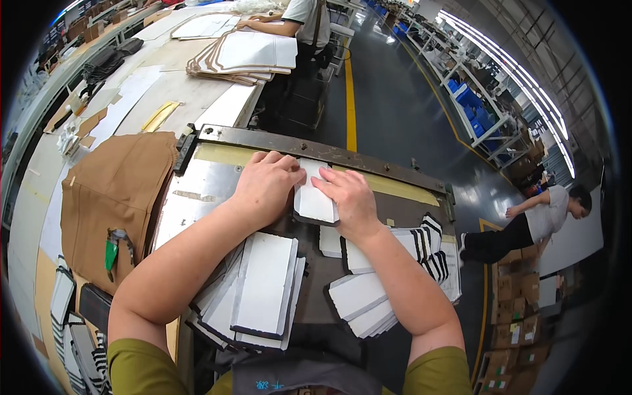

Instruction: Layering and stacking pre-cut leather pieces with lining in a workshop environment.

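Note:
A small white panel (315, 201) with dark edges lies in front of me on the metal work plate (191, 178). My left hand (266, 181) is closed at its left edge, with curled fingers and the tips partly hidden. From the other side, my right hand (350, 201) grips the panel, bent fingers resting on its top. Below my left forearm sits a fanned stack of white panels (265, 283) with black borders. Another fanned pile of white panels (365, 299) lies by my right forearm, and black-and-white striped pieces (431, 247) stick out beyond it.
A metal bar (296, 143) crosses the plate's far edge. Brown fabric (112, 191) is draped at the left, near more striped pieces (79, 349). A co-worker (306, 23) stands by stacked pattern sheets (250, 52). Another person (550, 214) is at the right, near cardboard boxes (517, 309).

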The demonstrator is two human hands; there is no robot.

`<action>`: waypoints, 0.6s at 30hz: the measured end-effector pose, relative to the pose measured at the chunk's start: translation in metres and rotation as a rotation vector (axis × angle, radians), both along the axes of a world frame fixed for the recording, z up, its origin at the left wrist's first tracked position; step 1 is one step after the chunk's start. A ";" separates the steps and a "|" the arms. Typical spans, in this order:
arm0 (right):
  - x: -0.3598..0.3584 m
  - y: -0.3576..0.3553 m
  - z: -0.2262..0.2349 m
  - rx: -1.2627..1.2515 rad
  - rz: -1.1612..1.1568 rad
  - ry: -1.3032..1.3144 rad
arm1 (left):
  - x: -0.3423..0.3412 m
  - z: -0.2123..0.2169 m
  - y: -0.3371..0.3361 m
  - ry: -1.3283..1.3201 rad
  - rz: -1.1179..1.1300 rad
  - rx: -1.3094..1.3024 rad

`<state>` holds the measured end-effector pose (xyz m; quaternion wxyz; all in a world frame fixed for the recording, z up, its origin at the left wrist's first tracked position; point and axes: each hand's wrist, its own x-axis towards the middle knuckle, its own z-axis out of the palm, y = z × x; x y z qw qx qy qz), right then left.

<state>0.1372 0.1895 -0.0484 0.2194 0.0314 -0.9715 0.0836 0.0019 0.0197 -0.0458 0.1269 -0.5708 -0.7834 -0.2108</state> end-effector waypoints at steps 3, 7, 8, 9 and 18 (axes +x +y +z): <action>0.000 0.003 0.000 0.000 0.003 0.002 | -0.002 -0.001 0.001 -0.008 -0.004 0.017; 0.001 0.004 0.006 0.026 0.005 -0.018 | 0.000 0.004 0.000 -0.030 -0.002 0.000; 0.000 0.004 0.004 0.026 0.003 -0.017 | 0.001 0.004 0.000 -0.032 0.015 -0.010; -0.002 0.005 0.002 -0.003 0.023 0.009 | 0.002 0.004 0.001 -0.031 0.011 -0.006; -0.002 0.006 0.002 -0.072 0.069 0.006 | -0.002 0.010 -0.002 -0.076 -0.033 -0.083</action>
